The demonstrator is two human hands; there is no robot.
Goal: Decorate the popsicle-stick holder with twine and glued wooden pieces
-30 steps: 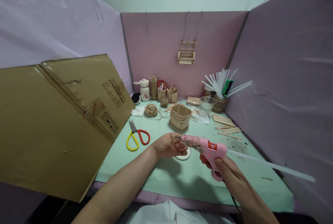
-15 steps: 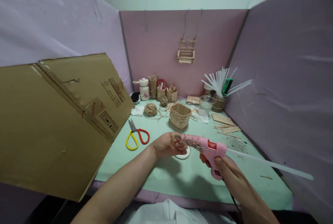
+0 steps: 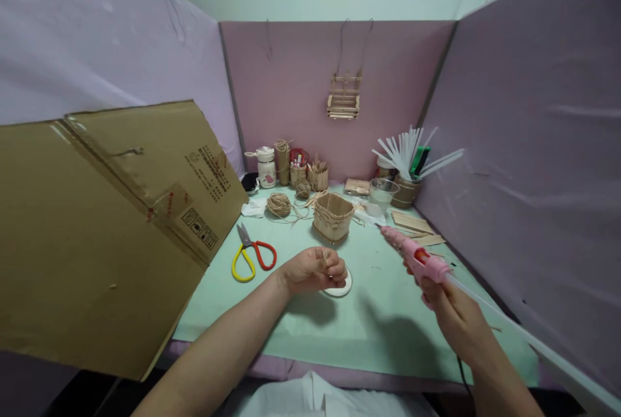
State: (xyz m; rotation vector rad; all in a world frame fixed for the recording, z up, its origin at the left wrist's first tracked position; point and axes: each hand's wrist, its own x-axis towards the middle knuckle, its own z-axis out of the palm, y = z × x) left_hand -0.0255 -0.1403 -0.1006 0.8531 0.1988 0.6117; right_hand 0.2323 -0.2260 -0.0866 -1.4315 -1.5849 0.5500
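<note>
My right hand (image 3: 449, 304) grips a pink hot glue gun (image 3: 412, 252) by its handle, over the right half of the table. The gun's nozzle points up and to the left, and a long white glue stick (image 3: 521, 333) sticks out of its back. My left hand (image 3: 315, 270) is closed in a pinch above a white round disc (image 3: 342, 284), partly hiding it. Something small and beige shows at the fingertips, too small to name. Just beyond stands a wooden-stick basket (image 3: 333, 218) with twine trim.
Scissors (image 3: 252, 252) with yellow and red handles lie at left beside a large cardboard sheet (image 3: 111, 236). Farther back are a twine ball (image 3: 278, 205), a clear plastic cup (image 3: 384, 194), a pot of glue sticks (image 3: 406, 191) and wooden sticks (image 3: 412, 223). A small stick swing (image 3: 343, 105) hangs behind.
My right hand has carried the glue gun away to the right, its nozzle leaving my left fingertips. My left hand stays in nearly the same place, still pinched.
</note>
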